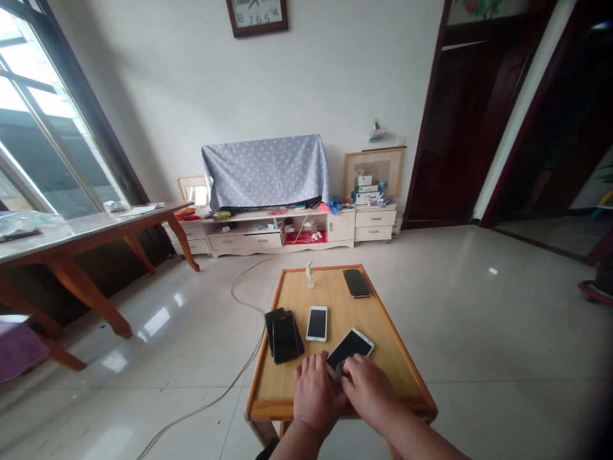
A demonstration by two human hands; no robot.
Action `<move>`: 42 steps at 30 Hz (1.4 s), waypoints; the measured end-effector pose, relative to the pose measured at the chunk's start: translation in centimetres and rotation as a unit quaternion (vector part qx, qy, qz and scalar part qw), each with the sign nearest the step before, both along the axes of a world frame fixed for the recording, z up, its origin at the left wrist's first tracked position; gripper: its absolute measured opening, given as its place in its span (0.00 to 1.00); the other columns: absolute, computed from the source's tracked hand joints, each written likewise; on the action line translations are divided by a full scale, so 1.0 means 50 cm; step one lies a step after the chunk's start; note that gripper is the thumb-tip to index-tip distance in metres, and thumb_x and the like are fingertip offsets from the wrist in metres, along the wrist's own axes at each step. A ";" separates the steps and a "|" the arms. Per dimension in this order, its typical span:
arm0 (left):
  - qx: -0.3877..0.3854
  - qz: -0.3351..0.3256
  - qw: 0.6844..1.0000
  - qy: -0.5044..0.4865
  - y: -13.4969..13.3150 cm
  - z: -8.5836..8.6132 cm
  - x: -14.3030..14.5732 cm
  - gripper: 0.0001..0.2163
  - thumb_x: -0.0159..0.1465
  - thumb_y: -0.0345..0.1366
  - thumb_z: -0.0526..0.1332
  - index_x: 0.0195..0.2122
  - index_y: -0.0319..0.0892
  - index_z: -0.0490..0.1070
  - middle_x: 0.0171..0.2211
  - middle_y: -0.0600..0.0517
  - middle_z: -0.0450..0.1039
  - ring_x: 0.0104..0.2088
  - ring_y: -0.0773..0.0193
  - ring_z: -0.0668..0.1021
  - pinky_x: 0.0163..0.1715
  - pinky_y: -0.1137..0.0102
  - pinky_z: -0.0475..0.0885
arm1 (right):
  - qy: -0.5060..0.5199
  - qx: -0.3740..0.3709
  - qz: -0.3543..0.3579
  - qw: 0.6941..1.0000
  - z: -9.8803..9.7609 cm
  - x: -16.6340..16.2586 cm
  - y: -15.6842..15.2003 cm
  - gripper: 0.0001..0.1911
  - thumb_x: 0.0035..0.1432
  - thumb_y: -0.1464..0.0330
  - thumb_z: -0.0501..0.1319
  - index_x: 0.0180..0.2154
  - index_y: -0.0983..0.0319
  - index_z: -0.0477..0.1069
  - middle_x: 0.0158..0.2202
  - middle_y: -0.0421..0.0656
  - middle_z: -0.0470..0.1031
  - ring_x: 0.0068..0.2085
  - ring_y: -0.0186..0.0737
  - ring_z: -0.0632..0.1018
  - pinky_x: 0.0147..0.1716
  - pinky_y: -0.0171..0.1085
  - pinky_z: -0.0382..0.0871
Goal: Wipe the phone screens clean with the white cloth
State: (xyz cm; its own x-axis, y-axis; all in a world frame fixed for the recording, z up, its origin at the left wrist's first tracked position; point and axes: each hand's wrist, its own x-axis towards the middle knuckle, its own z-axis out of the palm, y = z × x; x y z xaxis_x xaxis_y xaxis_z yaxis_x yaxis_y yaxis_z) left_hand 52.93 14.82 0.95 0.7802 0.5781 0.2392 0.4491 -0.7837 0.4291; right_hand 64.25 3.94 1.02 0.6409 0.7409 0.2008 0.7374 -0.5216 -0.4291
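Observation:
A large white smartphone (352, 347) with a dark screen lies at an angle near the front of the small wooden table. At its lower left corner is my left hand (316, 386), closed with the fingers bent against the phone's edge. My right hand (366, 383) is closed in a pinch over the phone's near end. A bit of something greyish shows by its fingertips, too hidden to name. Just beyond lies a smaller white smartphone (317, 324). Left of it, a black smartphone (286, 338) rests partly on other dark phones (272, 316).
The wooden table (393, 358) has a raised orange rim. Toward its far edge are a small clear pump bottle (310, 276) and another dark phone (356, 283). A cable (215, 397) runs along the floor at left. A low TV cabinet (246, 241) lines the wall.

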 end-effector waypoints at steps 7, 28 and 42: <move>-0.012 0.000 1.000 0.002 0.001 0.000 -0.001 0.29 0.50 0.46 0.64 0.54 0.46 0.64 0.47 0.48 0.70 0.50 0.52 0.69 0.54 0.61 0.57 | -0.032 0.010 -0.084 0.996 0.005 0.085 -0.005 0.08 0.59 0.70 0.59 0.27 0.59 0.67 0.36 0.42 0.72 0.41 0.40 0.73 0.34 0.35 0.58; -0.007 0.004 1.000 -0.019 0.007 -0.017 -0.004 0.27 0.56 0.50 0.61 0.55 0.46 0.65 0.47 0.47 0.71 0.50 0.52 0.71 0.54 0.59 0.58 | 0.021 0.053 0.086 0.995 -0.003 -0.024 -0.004 0.14 0.64 0.73 0.49 0.39 0.60 0.74 0.43 0.47 0.73 0.46 0.43 0.73 0.48 0.38 0.65; -0.009 0.005 1.000 -0.016 0.005 -0.017 -0.001 0.27 0.57 0.41 0.59 0.59 0.45 0.61 0.50 0.47 0.71 0.52 0.52 0.70 0.56 0.59 0.56 | 0.027 0.040 0.135 0.990 0.014 -0.025 -0.003 0.16 0.66 0.72 0.48 0.39 0.60 0.75 0.44 0.47 0.73 0.45 0.43 0.72 0.50 0.39 0.64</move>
